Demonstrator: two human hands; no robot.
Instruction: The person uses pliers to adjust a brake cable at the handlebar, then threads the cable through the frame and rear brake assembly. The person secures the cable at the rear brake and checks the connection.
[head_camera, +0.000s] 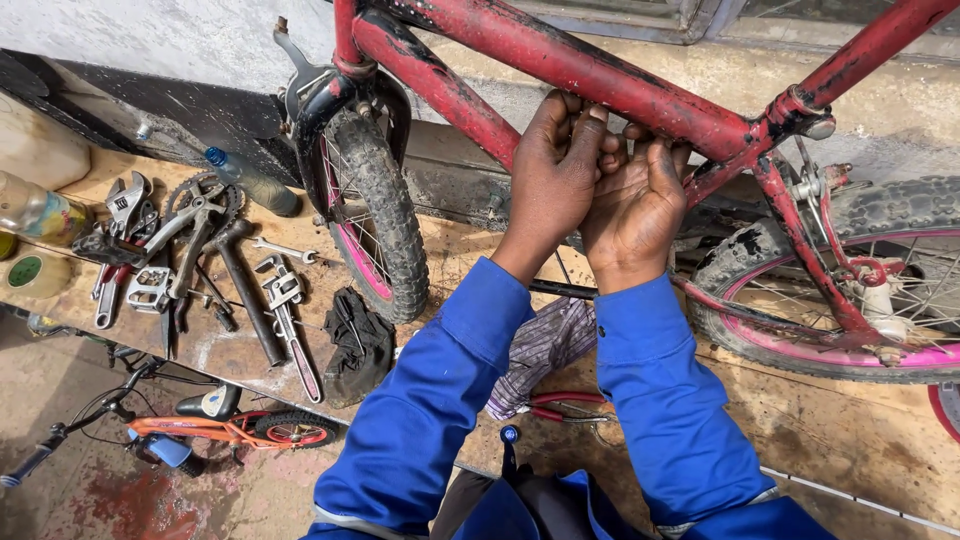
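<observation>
Both my hands crowd under the red frame tube: left hand curled, fingertips pinching something small I can't make out, right hand cupped beneath it, fingers half closed to steady; the wrench lies aside on the bench

The bike frame is metal, its red paint chipped, scuffed and dull. The tyre is knobbly matt black rubber. The bench is rough, stained wood. The wrenches are worn grey metal. The sleeves are smooth blue cloth, and a black rag is crumpled cloth.
</observation>
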